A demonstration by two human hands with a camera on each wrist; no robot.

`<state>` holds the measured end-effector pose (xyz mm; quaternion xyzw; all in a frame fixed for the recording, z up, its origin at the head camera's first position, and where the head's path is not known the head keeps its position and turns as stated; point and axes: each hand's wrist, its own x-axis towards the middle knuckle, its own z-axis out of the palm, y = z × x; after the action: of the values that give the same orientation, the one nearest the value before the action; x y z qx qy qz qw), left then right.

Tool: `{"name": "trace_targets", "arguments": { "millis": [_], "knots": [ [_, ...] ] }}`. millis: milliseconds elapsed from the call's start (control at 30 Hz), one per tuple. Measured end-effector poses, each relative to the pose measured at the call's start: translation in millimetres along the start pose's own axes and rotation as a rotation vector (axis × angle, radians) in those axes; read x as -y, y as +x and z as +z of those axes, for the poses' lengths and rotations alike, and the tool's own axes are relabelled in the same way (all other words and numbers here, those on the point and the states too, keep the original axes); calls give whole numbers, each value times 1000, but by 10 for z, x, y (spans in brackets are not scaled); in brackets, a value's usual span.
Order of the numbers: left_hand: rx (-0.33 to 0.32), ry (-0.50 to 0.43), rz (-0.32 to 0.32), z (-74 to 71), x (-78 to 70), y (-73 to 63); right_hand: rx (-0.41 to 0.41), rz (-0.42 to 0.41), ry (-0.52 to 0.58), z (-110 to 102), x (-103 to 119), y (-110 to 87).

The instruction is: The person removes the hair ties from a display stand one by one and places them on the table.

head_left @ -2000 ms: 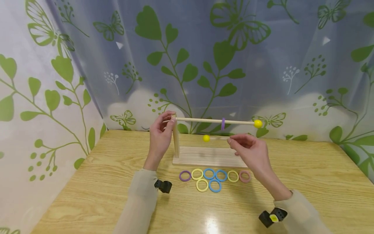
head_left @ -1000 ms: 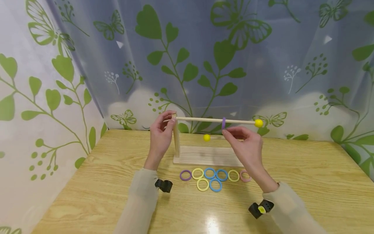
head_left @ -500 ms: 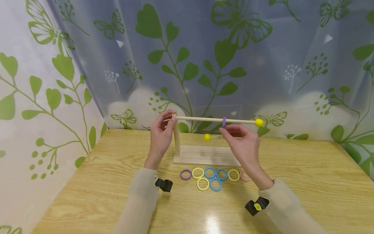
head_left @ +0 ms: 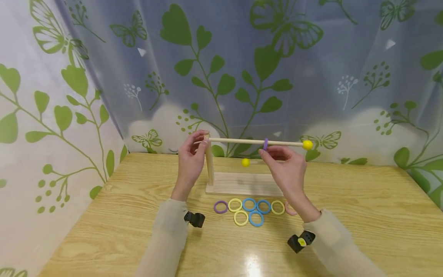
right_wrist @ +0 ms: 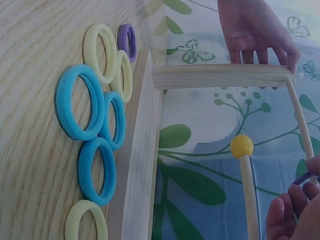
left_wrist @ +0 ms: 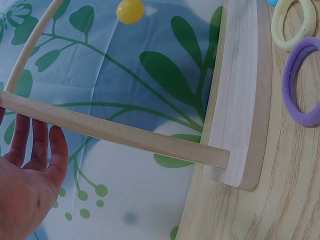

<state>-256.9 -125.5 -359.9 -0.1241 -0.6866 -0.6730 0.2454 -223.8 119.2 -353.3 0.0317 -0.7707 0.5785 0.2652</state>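
Note:
A wooden stand has a flat base (head_left: 242,184), an upright post (head_left: 210,167) at its left end and a long upper rod (head_left: 238,141) ending in a yellow ball (head_left: 307,145). My left hand (head_left: 190,157) grips the post's top, thumb in front and fingers behind. A purple hair tie (head_left: 265,141) hangs around the upper rod, right of its middle. My right hand (head_left: 287,169) pinches that tie's lower edge between thumb and fingers. Below, a shorter rod (right_wrist: 249,200) tipped with a yellow ball (right_wrist: 242,146) points left, its right part hidden behind my right hand in the head view.
Several loose hair ties lie on the table in front of the base, among them a purple one (left_wrist: 288,80), a blue one (right_wrist: 63,102) and a pale yellow one (right_wrist: 90,50). A pink one (head_left: 290,212) is partly covered by my right wrist. A patterned curtain (head_left: 221,111) hangs behind the table.
My right hand has moved left and up from beside the lower rod to the hanging purple hair tie and now pinches it. My left hand stays on the post.

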Motion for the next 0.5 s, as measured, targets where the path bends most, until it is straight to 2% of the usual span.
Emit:
{"name": "trace_targets", "arguments": {
  "millis": [500],
  "knots": [
    [-3, -8, -7, -2, 9, 5, -34, 19, -35, -6, 2, 27]
  ]
}}
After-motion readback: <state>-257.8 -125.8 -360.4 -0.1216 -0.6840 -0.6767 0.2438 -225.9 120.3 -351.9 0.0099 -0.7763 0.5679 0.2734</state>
